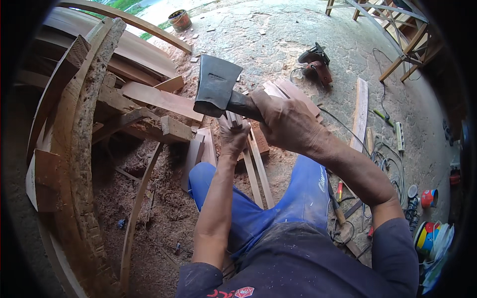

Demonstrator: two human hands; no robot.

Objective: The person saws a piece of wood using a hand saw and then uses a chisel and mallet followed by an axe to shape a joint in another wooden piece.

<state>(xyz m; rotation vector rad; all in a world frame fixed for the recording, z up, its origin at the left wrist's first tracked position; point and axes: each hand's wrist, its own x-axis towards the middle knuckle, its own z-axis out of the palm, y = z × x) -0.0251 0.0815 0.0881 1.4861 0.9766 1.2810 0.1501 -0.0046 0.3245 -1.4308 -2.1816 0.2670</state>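
My right hand (288, 116) is wrapped round the dark handle of a hatchet (216, 82), raised in front of me with its broad grey steel head to the left. Just below the hatchet head, my left hand (234, 138) is closed round the upper ends of narrow wooden strips (259, 171). The strips slant down between my knees. The hatchet handle and my fingers partly hide the gripped ends, and I cannot tell whether the blade touches them.
A curved timber frame (74, 149) rises close on my left, above wood shavings (164, 198). Planks (161, 99) lie beyond it. A power tool (317, 67) rests on the concrete ahead. Cables (390, 159), a power strip (399, 136), hand tools and a colourful tub (426, 237) are on my right.
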